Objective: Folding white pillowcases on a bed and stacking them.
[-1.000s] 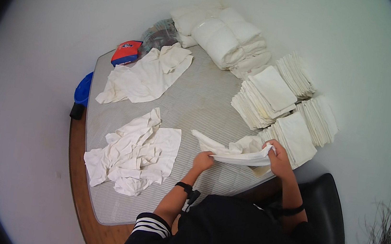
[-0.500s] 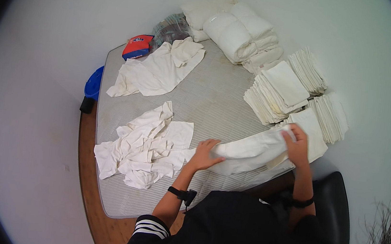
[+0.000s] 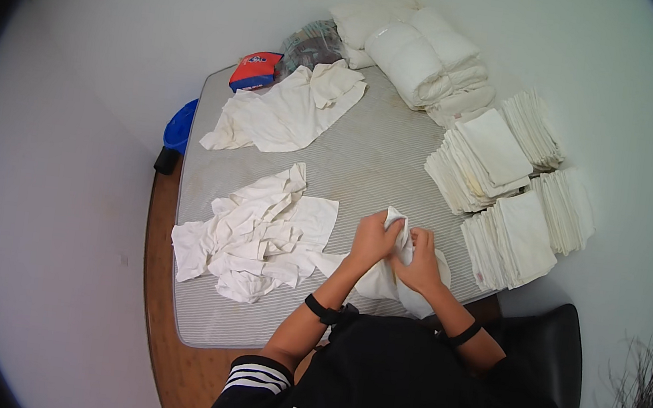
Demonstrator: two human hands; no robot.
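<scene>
White cloth [image 3: 379, 281] held, lettered shirt [image 3: 418, 388], printed packet [image 3: 255, 72]

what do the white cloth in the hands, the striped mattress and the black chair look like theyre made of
White cloth: soft matte fabric, possibly cotton, as it bunches into loose folds.
Striped mattress: matte textile cover, with fine lines across it; the filling is hidden.
Black chair: leather or imitation leather, judging by its smooth surface and slight sheen.
</scene>
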